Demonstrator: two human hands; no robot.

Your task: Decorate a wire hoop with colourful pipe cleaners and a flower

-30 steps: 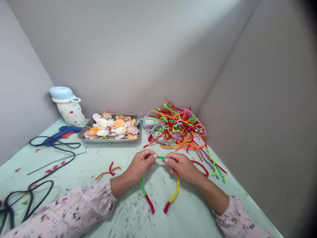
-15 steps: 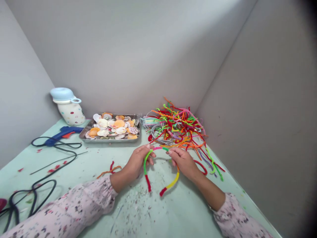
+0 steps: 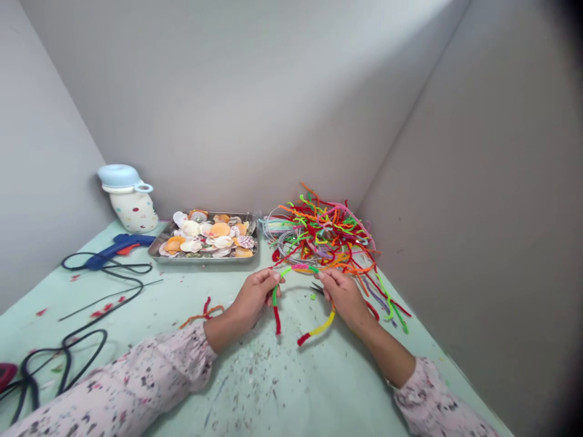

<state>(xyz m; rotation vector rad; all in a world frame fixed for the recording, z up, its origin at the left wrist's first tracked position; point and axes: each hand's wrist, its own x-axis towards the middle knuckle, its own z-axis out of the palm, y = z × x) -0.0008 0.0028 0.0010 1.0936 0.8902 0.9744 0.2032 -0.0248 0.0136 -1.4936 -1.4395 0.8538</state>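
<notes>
Between my hands is an arched headband (image 3: pixel 300 267) wrapped in fuzzy pipe cleaner in green, pink, orange, yellow and red bands. Both red-tipped ends point down toward me, apart from each other. My left hand (image 3: pixel 255 296) pinches its left side at the light green section. On the opposite side, my right hand (image 3: pixel 342 296) grips it near the dark green and orange part. Under the right hand lie scissors (image 3: pixel 373 311), with a red handle loop and dark tips showing; the rest is hidden.
A heap of pipe cleaners (image 3: pixel 325 233) lies at the back right. Beside it sits a metal tray (image 3: pixel 204 261) of seashells. On the left are a blue glue gun (image 3: pixel 109 250), a black cord (image 3: pixel 68 332) and a white bottle (image 3: pixel 134 211). Pipe cleaner scraps (image 3: pixel 200 315) lie near my left wrist.
The headband has risen and tilted slightly, its ends now higher and a little to the right. Both hands keep their hold. The scissors' dark tips now show beside the right hand.
</notes>
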